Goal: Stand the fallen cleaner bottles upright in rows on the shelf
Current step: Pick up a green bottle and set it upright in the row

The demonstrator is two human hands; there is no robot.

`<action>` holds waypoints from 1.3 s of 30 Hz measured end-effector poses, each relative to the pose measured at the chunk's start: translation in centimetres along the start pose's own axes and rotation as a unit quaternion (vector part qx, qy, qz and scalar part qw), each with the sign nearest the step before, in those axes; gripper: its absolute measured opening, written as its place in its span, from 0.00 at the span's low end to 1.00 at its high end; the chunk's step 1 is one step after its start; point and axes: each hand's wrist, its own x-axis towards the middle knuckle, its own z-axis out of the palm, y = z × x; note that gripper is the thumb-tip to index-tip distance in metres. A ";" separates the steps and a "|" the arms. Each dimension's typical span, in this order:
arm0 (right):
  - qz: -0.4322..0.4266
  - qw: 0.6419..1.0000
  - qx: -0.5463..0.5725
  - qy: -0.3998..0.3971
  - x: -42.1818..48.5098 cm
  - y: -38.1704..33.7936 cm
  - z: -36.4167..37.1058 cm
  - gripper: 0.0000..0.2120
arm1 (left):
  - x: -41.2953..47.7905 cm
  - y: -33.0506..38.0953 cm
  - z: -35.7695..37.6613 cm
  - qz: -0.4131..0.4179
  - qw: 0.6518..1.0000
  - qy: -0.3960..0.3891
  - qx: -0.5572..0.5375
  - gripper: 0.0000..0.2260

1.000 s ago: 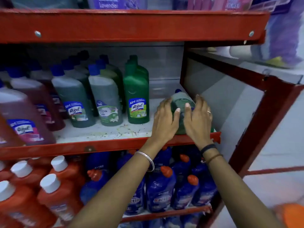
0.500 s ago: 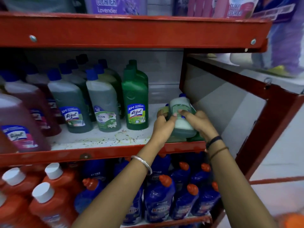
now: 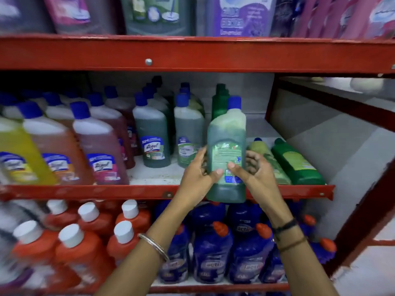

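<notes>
A green cleaner bottle [image 3: 226, 146] with a blue cap is upright in the air in front of the middle shelf [image 3: 149, 192], its back label facing me. My left hand [image 3: 197, 178] grips its left side and my right hand [image 3: 256, 174] its right side, thumbs on the label. Behind my right hand two bottles lie fallen on the shelf: a pale green one [image 3: 267, 154] and a dark green one [image 3: 297, 163]. Upright green bottles [image 3: 151, 135] stand in rows to the left.
Pink and yellow cleaner bottles [image 3: 100, 150] fill the shelf's left part. Orange bottles [image 3: 85, 236] and blue bottles [image 3: 211, 253] stand on the shelf below. Large refill packs sit on the top shelf [image 3: 192, 54]. A red upright post [image 3: 363, 210] bounds the right side.
Both hands have lifted the green bottle off the shelf and turned it upright. My view has shifted left and upward, showing more of the shelves.
</notes>
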 end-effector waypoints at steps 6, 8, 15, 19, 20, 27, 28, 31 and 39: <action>-0.056 0.996 -0.013 -0.063 1.2 -0.8 8.9 0.26 | -1.0 -0.4 -7.6 0.089 0.977 0.110 0.161 0.29; -0.064 0.995 -0.011 -0.079 1.8 -0.8 11.2 0.26 | -0.6 -1.2 -9.6 0.093 0.967 0.139 0.190 0.32; -0.049 0.991 -0.001 -0.122 3.5 1.8 16.7 0.26 | -0.1 -3.7 -12.8 0.071 0.947 0.214 0.227 0.32; -0.031 0.992 0.006 -0.124 3.7 3.2 16.8 0.26 | -0.5 -4.8 -12.5 0.072 0.944 0.239 0.218 0.31; -0.030 0.993 0.011 -0.118 3.8 3.2 16.7 0.24 | -0.5 -5.0 -12.5 0.072 0.940 0.247 0.224 0.30; -0.056 0.992 -0.045 -0.107 3.7 2.9 17.6 0.22 | -1.3 -5.5 -11.5 0.153 0.896 0.289 0.302 0.13; -0.065 0.990 -0.070 -0.106 3.7 2.7 17.9 0.24 | -1.5 -5.6 -11.5 0.167 0.897 0.284 0.293 0.10; -0.067 0.988 -0.107 -0.090 3.8 2.4 18.4 0.22 | -1.6 -6.1 -11.5 0.161 0.916 0.248 0.271 0.13; -0.051 0.985 -0.063 -0.149 3.9 2.2 16.0 0.21 | 0.1 -6.0 -13.5 0.008 0.947 0.105 0.305 0.44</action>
